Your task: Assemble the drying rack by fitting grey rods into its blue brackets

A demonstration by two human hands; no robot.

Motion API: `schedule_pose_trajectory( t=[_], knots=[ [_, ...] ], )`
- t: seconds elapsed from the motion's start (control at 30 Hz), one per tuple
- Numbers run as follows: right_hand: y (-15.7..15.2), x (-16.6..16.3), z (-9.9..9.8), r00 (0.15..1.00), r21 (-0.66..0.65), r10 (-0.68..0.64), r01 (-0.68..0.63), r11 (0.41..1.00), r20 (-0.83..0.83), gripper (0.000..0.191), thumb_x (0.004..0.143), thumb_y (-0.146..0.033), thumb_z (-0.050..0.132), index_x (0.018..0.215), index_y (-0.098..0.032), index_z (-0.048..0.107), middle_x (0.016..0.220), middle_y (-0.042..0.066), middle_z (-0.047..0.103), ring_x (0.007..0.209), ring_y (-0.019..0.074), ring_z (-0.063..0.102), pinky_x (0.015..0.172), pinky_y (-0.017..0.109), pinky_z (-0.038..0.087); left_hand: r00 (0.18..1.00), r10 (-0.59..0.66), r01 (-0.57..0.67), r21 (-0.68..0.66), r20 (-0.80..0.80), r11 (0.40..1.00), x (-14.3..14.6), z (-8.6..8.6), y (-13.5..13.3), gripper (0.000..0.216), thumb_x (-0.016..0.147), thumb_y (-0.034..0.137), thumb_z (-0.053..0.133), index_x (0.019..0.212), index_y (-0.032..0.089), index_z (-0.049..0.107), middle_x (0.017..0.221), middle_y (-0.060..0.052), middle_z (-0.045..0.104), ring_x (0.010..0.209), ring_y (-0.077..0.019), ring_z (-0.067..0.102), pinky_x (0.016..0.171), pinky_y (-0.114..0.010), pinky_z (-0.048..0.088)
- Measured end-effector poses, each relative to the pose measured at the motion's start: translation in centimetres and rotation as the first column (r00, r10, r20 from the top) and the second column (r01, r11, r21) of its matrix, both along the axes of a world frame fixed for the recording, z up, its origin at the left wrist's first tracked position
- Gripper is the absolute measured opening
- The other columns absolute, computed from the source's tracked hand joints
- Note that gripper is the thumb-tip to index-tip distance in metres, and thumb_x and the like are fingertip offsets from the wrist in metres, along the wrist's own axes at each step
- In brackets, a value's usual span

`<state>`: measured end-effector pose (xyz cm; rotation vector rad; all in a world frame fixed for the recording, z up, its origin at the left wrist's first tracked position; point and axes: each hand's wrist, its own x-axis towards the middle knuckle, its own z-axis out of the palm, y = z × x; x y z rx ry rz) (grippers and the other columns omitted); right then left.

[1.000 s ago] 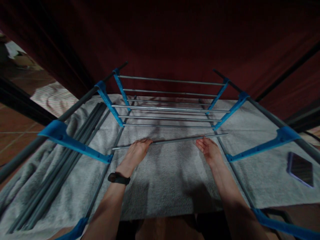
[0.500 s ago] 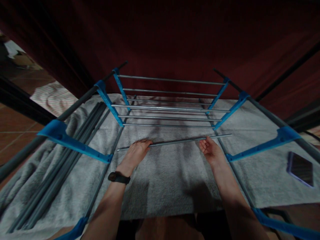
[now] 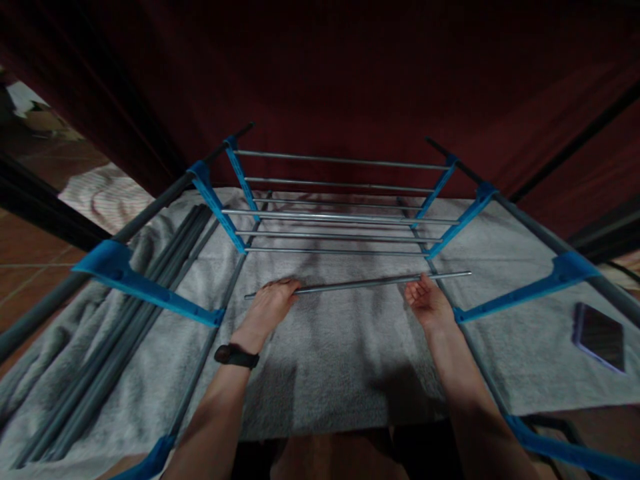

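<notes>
A thin grey metal rod (image 3: pixel 357 283) lies crosswise between my two hands, above a grey towel (image 3: pixel 325 360). My left hand (image 3: pixel 270 305), with a black watch on the wrist, has its fingers curled over the rod near its left end. My right hand (image 3: pixel 427 300) grips the rod near its right end, palm turned up. The rod's right tip reaches past the grey side bar toward a blue plastic bracket (image 3: pixel 530 290). Beyond the rod, several rods sit fixed between blue brackets of a drying rack frame (image 3: pixel 340 213).
A bundle of loose grey rods (image 3: pixel 115 347) lies on the towel at the left. A blue bracket (image 3: pixel 140 283) juts out at the left. A phone (image 3: pixel 600 337) rests on the towel at the right. Dark red cloth hangs behind the rack.
The rod has slid to the right with both hands; its right tip now reaches further toward the right bracket and its left end has drawn in.
</notes>
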<state>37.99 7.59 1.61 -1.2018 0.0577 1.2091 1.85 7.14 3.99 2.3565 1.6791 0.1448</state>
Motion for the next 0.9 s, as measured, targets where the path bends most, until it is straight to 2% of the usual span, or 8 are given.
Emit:
schedule_pose_trajectory(
  t=[0.3,0.6,0.73,0.9],
  knots=[
    [0.1,0.0,0.0,0.999,0.009,0.005,-0.005,1.0,-0.036,0.024,0.101,-0.013,0.05,0.08,-0.019,0.06,0.064,-0.005,0.064,0.056,0.0063,0.063,0.06,0.018,0.061,0.996,0.071,-0.07,0.027,-0.06,0.997,-0.1,0.4,-0.2,0.022,0.096,0.017,0.055,0.111,0.021,0.071,0.112,-0.009,0.077,0.107,-0.0267,0.073,0.097,-0.037,0.051],
    [0.1,0.3,-0.2,0.999,-0.009,-0.042,0.042,0.999,-0.034,0.022,0.101,-0.013,0.052,0.083,-0.019,0.061,0.071,-0.003,0.066,0.061,0.0068,0.066,0.065,0.018,0.061,0.985,0.132,-0.124,0.076,-0.115,0.989,-0.5,0.3,-0.3,0.021,0.098,0.02,0.055,0.112,0.023,0.07,0.115,-0.007,0.077,0.107,-0.0241,0.073,0.097,-0.033,0.05],
    [0.0,0.2,-0.3,0.999,0.02,-0.032,0.033,0.999,-0.037,0.022,0.101,-0.012,0.05,0.083,-0.019,0.061,0.074,-0.003,0.067,0.064,0.0065,0.066,0.066,0.018,0.062,0.976,0.174,-0.168,0.058,-0.132,0.984,-0.4,0.7,-0.3,0.021,0.099,0.02,0.054,0.112,0.024,0.07,0.113,-0.007,0.079,0.105,-0.0234,0.074,0.093,-0.032,0.051],
    [0.0,0.3,-0.1,0.999,-0.002,-0.042,0.042,0.999,-0.034,0.024,0.101,-0.013,0.051,0.081,-0.019,0.061,0.072,-0.003,0.066,0.063,0.0059,0.065,0.065,0.018,0.062,0.965,0.196,-0.194,0.026,-0.174,0.981,-0.4,1.2,-0.2,0.021,0.099,0.02,0.054,0.113,0.023,0.07,0.113,-0.006,0.078,0.104,-0.0228,0.074,0.09,-0.031,0.051]
  ],
)
